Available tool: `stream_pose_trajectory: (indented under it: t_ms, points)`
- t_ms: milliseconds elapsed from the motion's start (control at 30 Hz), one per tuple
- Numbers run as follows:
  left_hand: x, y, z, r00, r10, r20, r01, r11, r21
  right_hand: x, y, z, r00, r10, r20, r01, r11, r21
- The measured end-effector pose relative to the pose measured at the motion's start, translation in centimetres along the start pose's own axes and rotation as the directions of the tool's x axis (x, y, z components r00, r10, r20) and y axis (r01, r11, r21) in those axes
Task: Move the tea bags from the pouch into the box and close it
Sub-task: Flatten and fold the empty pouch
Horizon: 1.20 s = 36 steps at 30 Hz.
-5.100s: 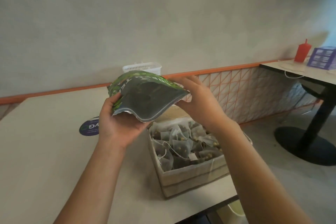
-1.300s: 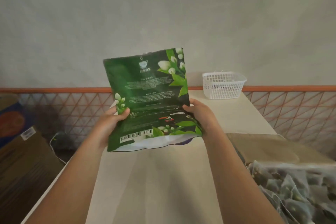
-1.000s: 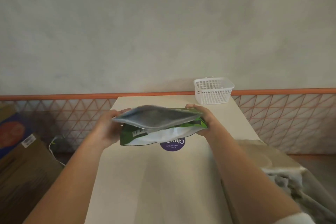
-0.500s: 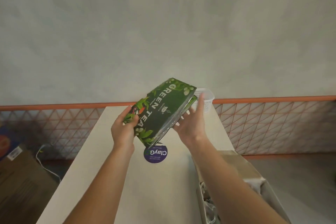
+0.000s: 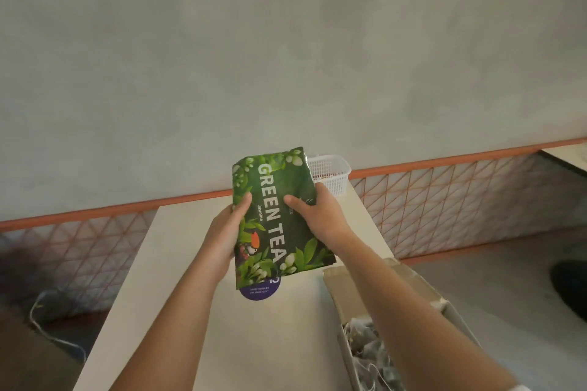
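Both hands hold a flat green pouch [image 5: 276, 216] printed "GREEN TEA" above the middle of the pale table [image 5: 178, 311], its front facing me. My left hand [image 5: 227, 232] grips its left edge with the thumb on the front. My right hand [image 5: 319, 213] grips its right side, thumb across the print. The open cardboard box [image 5: 390, 292] sits at the table's right edge, under my right forearm. Several mesh tea bags [image 5: 371, 349] lie inside it, partly hidden by the arm. The box flaps stand open.
A white plastic basket [image 5: 333, 173] stands at the table's far end, against the grey wall. A round purple sticker [image 5: 259, 290] lies on the table just below the pouch. Brown cardboard and a cable [image 5: 47, 324] are on the floor to the left.
The pouch was held mouth-open and level, then flipped so its printed front faces me. It now lies flatter and lower between both hands. My view has swung right, showing more of the box.
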<state>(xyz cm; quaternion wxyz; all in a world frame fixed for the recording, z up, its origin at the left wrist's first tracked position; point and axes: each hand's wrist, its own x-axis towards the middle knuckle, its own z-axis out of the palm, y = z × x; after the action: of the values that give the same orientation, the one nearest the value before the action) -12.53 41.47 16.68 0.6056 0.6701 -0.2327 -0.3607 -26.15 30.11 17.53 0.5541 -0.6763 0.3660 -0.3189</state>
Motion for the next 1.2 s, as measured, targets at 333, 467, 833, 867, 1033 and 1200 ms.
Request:
stream_pose_trajectory:
  t_ms: [333,467,833,867,1033,1200]
  points:
    - [2.8,-0.8,0.8,0.964,0.238,-0.121,-0.244,0.969,-0.036,-0.3,1.3,-0.8,0.943,0.224,0.247,-0.31,0.863,0.398]
    - [3.9,-0.8,1.3,0.983,0.116,0.141,-0.105,0.991,-0.079,0.1,1.6,-3.1,0.959,0.222,0.178,-0.282,0.826,0.488]
    - [5.1,0.1,6.1,0.934,-0.033,0.355,0.017,0.999,0.047,0.5,4.0,-9.0,0.967,0.251,0.045,-0.236,0.817,0.525]
    - [5.0,0.0,6.7,0.93,-0.037,0.365,0.033,0.999,0.017,0.5,4.1,-9.6,0.965,0.253,0.062,-0.244,0.792,0.56]
    - [4.6,-0.4,10.1,0.925,-0.083,0.37,0.186,0.95,-0.252,0.8,5.0,-12.8,0.967,0.23,0.105,-0.243,0.732,0.636]
    - [3.3,-1.1,14.8,0.905,-0.246,0.347,0.387,0.813,-0.434,1.5,7.1,-17.3,0.965,0.228,0.127,-0.255,0.723,0.641]
